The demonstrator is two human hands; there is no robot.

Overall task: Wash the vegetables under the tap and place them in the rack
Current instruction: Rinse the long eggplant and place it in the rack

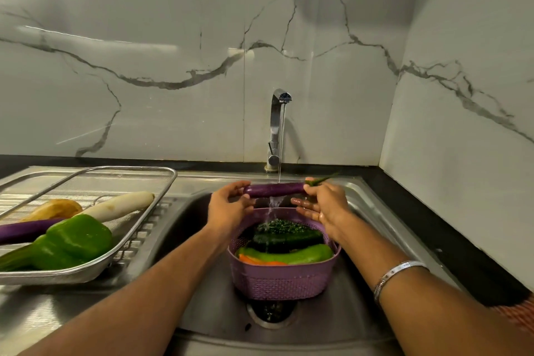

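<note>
Purple eggplant [274, 189], glossy, wet, slim, horiz. under tap [278, 127], both hands.

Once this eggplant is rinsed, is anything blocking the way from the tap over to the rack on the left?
Nothing visible blocks it. The eggplant, held by the left hand and right hand, is above the sink rim. The rack already holds vegetables, but its far end looks free.

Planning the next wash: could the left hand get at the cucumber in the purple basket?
Probably yes: the cucumber lies uncovered atop the basket, just below the left hand, which must first release the eggplant.
</note>
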